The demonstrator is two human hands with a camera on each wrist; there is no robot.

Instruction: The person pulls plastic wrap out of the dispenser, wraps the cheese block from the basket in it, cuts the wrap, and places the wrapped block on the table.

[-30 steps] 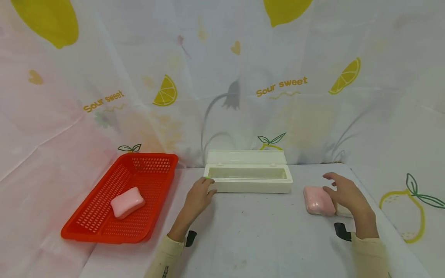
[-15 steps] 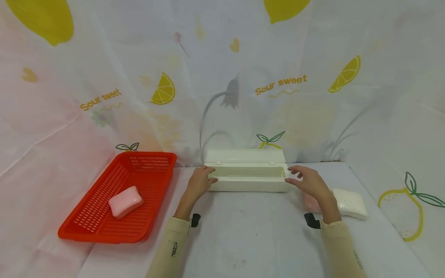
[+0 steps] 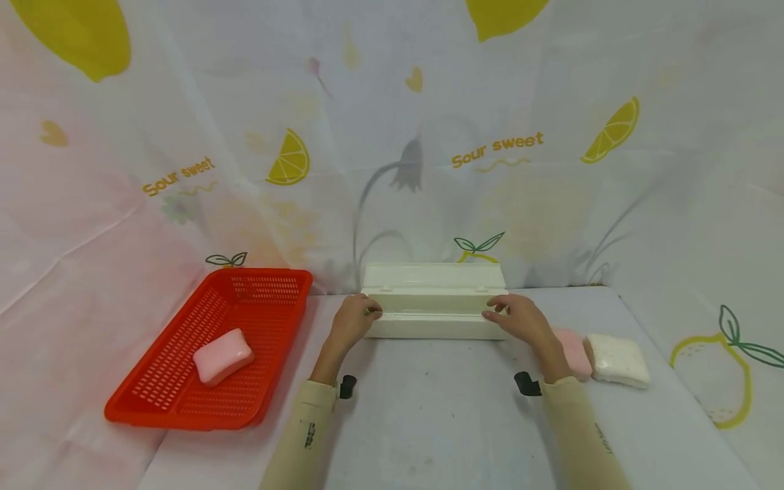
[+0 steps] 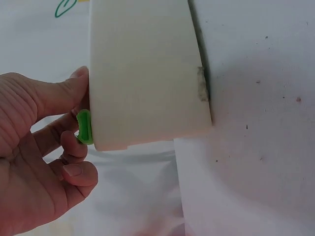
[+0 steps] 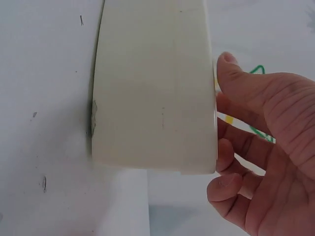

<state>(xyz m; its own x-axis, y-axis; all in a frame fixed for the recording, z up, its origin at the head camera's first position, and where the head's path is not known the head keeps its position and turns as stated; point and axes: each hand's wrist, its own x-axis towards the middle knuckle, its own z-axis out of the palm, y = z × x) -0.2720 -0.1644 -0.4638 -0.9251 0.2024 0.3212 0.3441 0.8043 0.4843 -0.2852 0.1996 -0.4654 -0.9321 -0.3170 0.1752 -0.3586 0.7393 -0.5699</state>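
Note:
A long white box (image 3: 436,329) stands at the back of the table, its hinged lid (image 3: 433,275) raised behind it. My left hand (image 3: 351,321) is over the box's left end, thumb near the top front edge. A small green piece (image 4: 85,127) sits at that edge, beside the bent fingers. Over the right end reaches my right hand (image 3: 520,318), its thumb at the front rim and the fingers loosely bent above the opening. In the right wrist view, the fingertips (image 5: 225,183) are beside the box's edge. Both hands' far fingertips are partly hidden.
Left of the box is a red perforated basket (image 3: 260,401) with a pink soap bar (image 3: 223,356) in it. Right of it, a pink soap bar (image 3: 574,354), partly behind my right arm, lies beside a white soap bar (image 3: 618,361). A printed cloth (image 3: 520,224) hangs behind.
My right hand has come from above the soap bars on the right to the box's right end, then a little inward. My left hand stays at the left end, its fingertips drawn closer together.

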